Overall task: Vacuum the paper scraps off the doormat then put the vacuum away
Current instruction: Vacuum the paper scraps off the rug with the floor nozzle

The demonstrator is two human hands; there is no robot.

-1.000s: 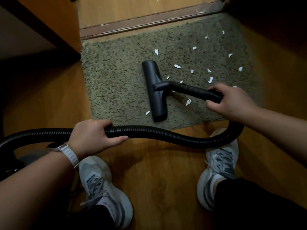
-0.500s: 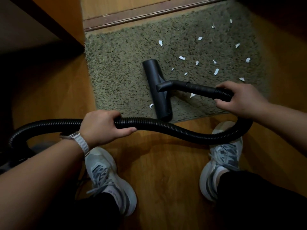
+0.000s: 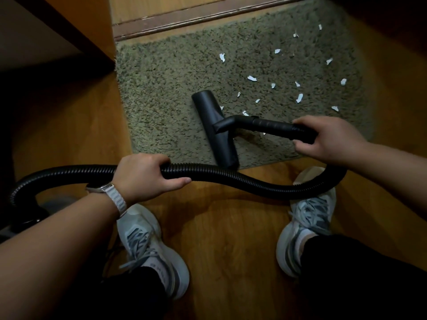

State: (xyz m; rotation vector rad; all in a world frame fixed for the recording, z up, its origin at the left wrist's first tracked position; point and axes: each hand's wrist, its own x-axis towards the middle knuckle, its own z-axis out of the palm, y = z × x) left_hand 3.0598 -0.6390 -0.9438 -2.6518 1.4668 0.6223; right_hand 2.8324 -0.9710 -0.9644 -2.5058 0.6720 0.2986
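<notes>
A grey-green shaggy doormat lies on the wooden floor ahead of my feet. Several white paper scraps dot its right half. The black vacuum floor nozzle rests lengthwise on the mat's near middle, its near end at the mat's front edge. My right hand grips the black wand just behind the nozzle. My left hand, with a watch on the wrist, grips the ribbed black hose, which loops across the floor in front of my shoes. The hose runs off left to the vacuum body, mostly dark and hidden.
A door threshold strip runs along the mat's far edge. A wooden cabinet or door panel stands at the upper left beside the mat. My two grey sneakers stand on the wood floor near the mat's front edge.
The view has shifted so the mat sits a little lower and nearer. The nozzle has slid slightly toward me; the scrap left of its near end is gone. Both hands keep their grips.
</notes>
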